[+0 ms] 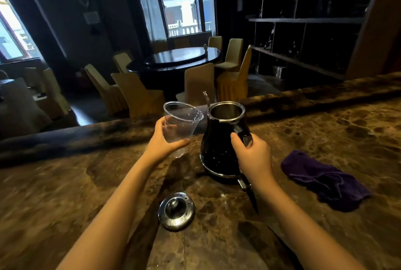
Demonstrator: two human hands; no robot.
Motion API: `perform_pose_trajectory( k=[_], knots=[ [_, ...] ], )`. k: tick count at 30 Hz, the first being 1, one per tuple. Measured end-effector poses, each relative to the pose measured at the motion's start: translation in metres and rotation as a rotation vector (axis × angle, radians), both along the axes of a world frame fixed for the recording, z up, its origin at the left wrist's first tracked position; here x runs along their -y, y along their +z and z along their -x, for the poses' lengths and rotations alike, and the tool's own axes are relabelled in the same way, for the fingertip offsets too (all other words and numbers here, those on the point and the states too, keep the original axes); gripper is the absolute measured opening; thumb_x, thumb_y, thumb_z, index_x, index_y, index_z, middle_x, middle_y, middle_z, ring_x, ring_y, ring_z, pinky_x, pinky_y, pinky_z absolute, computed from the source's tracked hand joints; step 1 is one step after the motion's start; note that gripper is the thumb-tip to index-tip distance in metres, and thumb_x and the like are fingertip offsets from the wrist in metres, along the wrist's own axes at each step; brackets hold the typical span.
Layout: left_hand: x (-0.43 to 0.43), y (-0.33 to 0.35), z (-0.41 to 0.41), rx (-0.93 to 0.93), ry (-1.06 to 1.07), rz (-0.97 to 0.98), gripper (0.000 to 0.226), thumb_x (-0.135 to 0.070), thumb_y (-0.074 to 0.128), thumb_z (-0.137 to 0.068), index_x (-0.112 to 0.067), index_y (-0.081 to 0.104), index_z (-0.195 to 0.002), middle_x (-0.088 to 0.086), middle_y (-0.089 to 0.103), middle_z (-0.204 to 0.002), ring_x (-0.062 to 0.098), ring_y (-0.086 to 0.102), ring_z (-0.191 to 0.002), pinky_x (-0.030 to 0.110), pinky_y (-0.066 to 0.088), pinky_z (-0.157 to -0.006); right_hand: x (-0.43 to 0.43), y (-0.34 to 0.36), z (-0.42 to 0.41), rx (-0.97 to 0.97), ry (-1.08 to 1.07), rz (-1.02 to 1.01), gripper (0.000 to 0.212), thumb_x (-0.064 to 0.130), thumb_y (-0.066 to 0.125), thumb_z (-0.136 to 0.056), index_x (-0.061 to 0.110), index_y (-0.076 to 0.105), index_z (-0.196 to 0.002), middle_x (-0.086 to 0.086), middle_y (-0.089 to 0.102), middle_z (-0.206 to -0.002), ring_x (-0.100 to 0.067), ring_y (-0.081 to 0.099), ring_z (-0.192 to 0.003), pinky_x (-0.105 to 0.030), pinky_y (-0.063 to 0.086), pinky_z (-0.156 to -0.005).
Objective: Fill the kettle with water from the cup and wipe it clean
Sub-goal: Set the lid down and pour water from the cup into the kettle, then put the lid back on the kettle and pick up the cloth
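A black kettle (pixel 219 146) with a chrome rim and thin spout stands on the brown marble counter (pixel 325 139), its top open. My right hand (pixel 252 157) grips its black handle. My left hand (pixel 165 139) holds a clear plastic cup (pixel 181 124) just left of the kettle, lifted off the counter and tilted toward the kettle mouth; how much water is in it is hard to tell. The round chrome lid (pixel 176 211) lies on the counter in front of the kettle. A purple cloth (pixel 323 180) lies crumpled to the right.
The counter has a raised back ledge (pixel 86 137) behind the kettle. Beyond it is a dim dining room with a round dark table (pixel 178 59), covered chairs, windows and dark shelving (pixel 303 20) at right.
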State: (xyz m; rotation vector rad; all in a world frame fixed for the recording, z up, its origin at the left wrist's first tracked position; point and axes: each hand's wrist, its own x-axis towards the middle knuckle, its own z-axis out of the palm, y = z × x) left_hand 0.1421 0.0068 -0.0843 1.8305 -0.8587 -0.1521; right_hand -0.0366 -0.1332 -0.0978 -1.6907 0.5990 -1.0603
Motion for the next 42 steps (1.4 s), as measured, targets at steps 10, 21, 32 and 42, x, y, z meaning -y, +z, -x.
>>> perform_pose_trajectory(
  k=[10,21,32,42],
  knots=[
    [-0.034,-0.067,0.007,-0.187,0.21,0.107,0.089,-0.026,0.078,-0.065,-0.029,0.019,-0.131,-0.004,0.043,-0.127,0.011,0.046,-0.113,0.012,0.037,-0.084,0.0,-0.001,-0.001,-0.006,0.015,0.019,0.033,0.028,0.057,-0.085,0.01,0.051,-0.058,-0.003,0.051,-0.053,-0.01,0.046,-0.048,-0.022,0.035,-0.046],
    [-0.063,-0.059,0.021,-0.194,0.376,-0.099,0.1,-0.029,0.078,-0.065,-0.016,0.015,-0.141,0.012,0.035,-0.145,0.027,0.04,-0.128,0.042,0.036,-0.105,0.0,-0.001,0.0,0.003,0.047,0.016,0.032,0.03,0.056,-0.086,0.014,0.051,-0.058,-0.002,0.051,-0.053,-0.016,0.048,-0.05,-0.029,0.037,-0.047],
    [-0.082,-0.085,0.119,0.232,0.331,-0.254,0.027,-0.026,0.071,-0.075,-0.022,0.069,-0.102,-0.009,0.067,-0.11,-0.003,0.054,-0.1,0.003,0.034,-0.082,0.0,-0.002,0.0,0.043,0.045,0.046,0.037,0.027,0.057,-0.086,0.024,0.044,-0.051,0.004,0.047,-0.049,-0.008,0.043,-0.043,-0.023,0.035,-0.043],
    [-0.064,-0.053,0.111,0.009,0.353,-0.035,0.017,-0.022,0.064,-0.08,-0.029,0.068,-0.096,-0.007,0.072,-0.094,0.002,0.064,-0.088,0.017,0.049,-0.079,0.0,0.0,0.001,0.054,0.082,0.02,0.035,0.027,0.056,-0.086,0.023,0.045,-0.053,-0.001,0.049,-0.052,-0.021,0.047,-0.049,-0.032,0.038,-0.049]
  ],
)
